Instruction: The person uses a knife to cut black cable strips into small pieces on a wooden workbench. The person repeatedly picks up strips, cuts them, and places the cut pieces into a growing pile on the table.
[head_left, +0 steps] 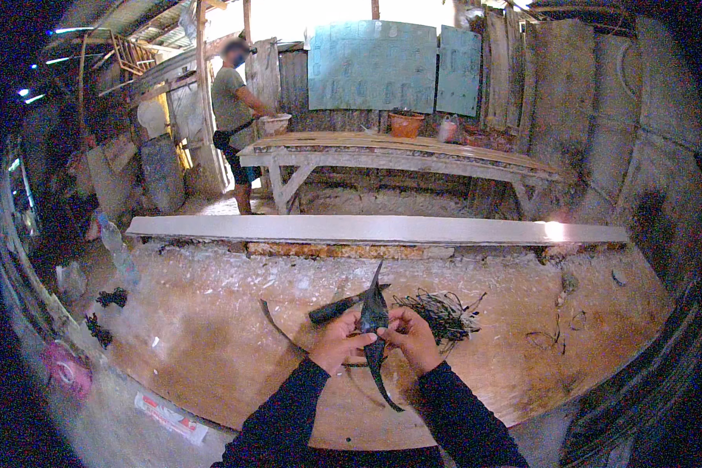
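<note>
My left hand [338,342] and my right hand [410,340] are together over the near middle of the plywood tabletop [210,351]. Both grip the middle of a dark, flexible strip [374,312], wide at its centre, with one pointed end up and a thin tail hanging below. Thumbs and fingers pinch it from either side. What it is made of cannot be made out for sure. Behind my left hand lies a dark rolled piece [335,310]. A heap of thin black strips [442,318] is just beyond my right hand. One long narrow strip [279,327] curves beside my left hand.
A long white board [374,229] runs along the table's far edge. At the left are a clear plastic bottle [117,246] and dark bundles [111,297]. Across the room, a person [232,101] stands at a wooden bench [398,160] with an orange pot [405,125].
</note>
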A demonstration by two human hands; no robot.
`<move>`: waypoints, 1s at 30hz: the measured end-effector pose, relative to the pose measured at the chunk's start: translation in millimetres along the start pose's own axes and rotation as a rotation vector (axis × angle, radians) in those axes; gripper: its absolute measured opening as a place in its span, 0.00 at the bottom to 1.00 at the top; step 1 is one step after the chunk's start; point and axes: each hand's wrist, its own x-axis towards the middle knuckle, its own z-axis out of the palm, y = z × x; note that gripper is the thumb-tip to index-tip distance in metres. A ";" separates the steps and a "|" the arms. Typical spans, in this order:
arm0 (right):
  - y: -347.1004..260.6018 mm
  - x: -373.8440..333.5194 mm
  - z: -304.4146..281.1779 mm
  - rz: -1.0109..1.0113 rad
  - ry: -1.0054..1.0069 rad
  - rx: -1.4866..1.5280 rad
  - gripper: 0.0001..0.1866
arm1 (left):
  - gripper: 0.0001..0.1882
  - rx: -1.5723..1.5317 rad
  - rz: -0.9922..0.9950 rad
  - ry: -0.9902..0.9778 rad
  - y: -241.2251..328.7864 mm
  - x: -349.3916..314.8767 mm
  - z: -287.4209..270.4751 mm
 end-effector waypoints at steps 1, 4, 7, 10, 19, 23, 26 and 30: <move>0.0 1.4 -0.6 0.006 0.052 -0.084 0.13 | 0.11 -0.009 -0.014 -0.010 -2.6 1.8 -2.1; -5.0 4.8 -3.4 -0.029 0.008 -0.009 0.14 | 0.12 -0.037 0.021 -0.075 -11.6 12.7 -10.3; -13.1 2.8 -5.6 -0.015 -0.016 0.065 0.15 | 0.11 -0.069 0.092 -0.111 -21.4 19.7 -16.3; -18.3 2.0 -3.6 0.025 -0.026 0.083 0.16 | 0.11 -0.031 0.143 -0.112 -24.0 21.9 -18.4; -24.3 -5.4 3.5 0.294 -0.164 0.187 0.13 | 0.09 0.132 0.034 0.088 1.4 5.2 -5.3; -19.8 -3.7 2.3 0.193 -0.072 0.182 0.13 | 0.10 -0.025 0.044 -0.093 -8.6 10.3 -5.5; -16.8 -0.3 -0.2 0.129 -0.090 0.201 0.14 | 0.13 0.000 0.131 -0.155 -22.1 20.3 -9.8; -21.7 -1.6 -3.8 0.130 -0.067 0.116 0.14 | 0.16 0.141 0.160 -0.096 -30.1 22.2 -20.1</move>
